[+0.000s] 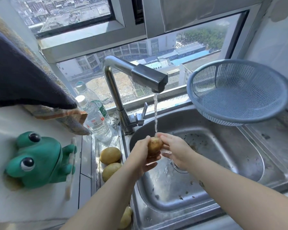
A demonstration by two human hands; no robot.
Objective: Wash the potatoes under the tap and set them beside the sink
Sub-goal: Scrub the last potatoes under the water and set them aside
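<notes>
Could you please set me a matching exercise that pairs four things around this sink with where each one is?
Things:
1. held potato
2. blue colander
3. green frog toy
4. white-capped water bottle

Places:
A. against the white surface at far left
B. propped tilted at the back right of the sink
C. under the water running from the tap
D. standing just left of the tap's base

Pairs: 1-C, 2-B, 3-A, 4-D
</notes>
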